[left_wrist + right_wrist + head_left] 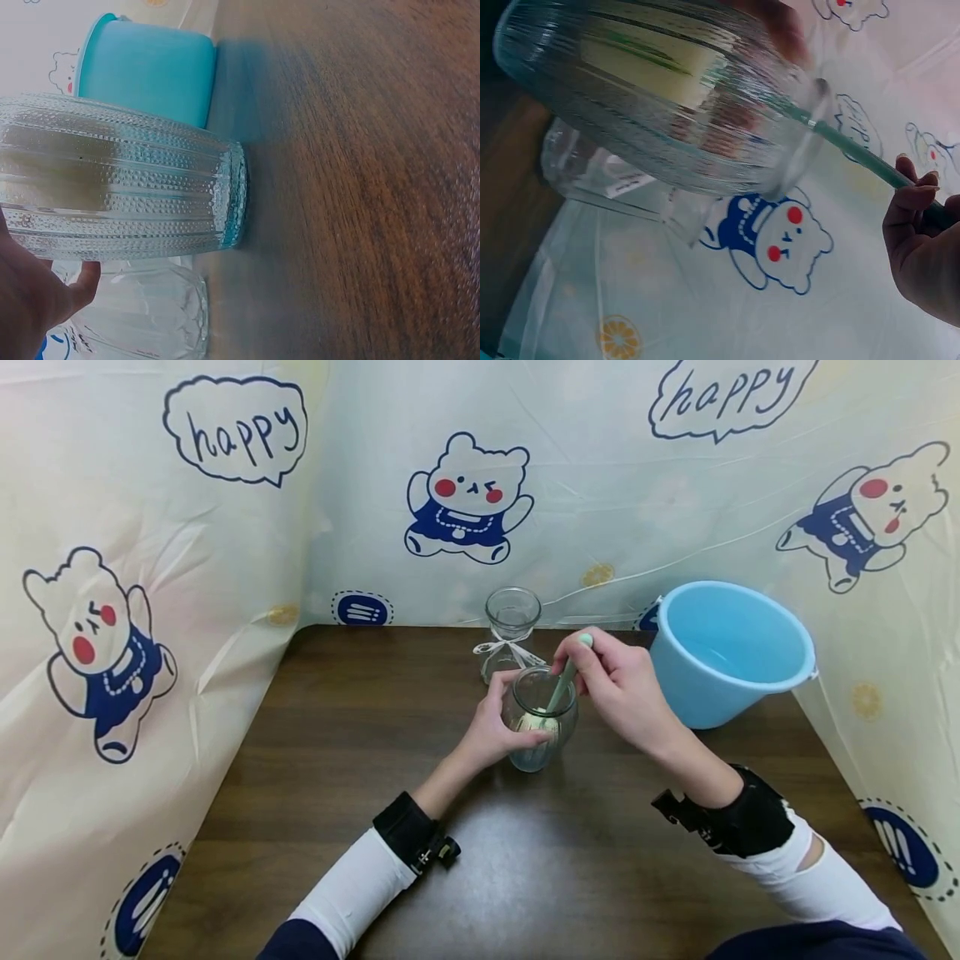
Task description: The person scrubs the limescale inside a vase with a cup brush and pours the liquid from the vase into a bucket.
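Note:
My left hand [491,735] grips the side of a ribbed clear glass jar [530,760], thumb across the near side, fingers behind. Between the fingers of my right hand [617,687] is the green handle [862,155] of a bottle brush, slanting down through the jar's mouth. The brush's pale yellow, sponge-like head [649,64] is inside the jar and shows through the glass. In the left wrist view, the jar's thick base [234,195] is close over the table.
Just behind the jar stands a second clear glass jar [512,608] with a white ribbon bow. A light blue bucket [697,702] is on the right of the wooden table [337,735]. A printed cloth [360,485] hangs at the back and sides.

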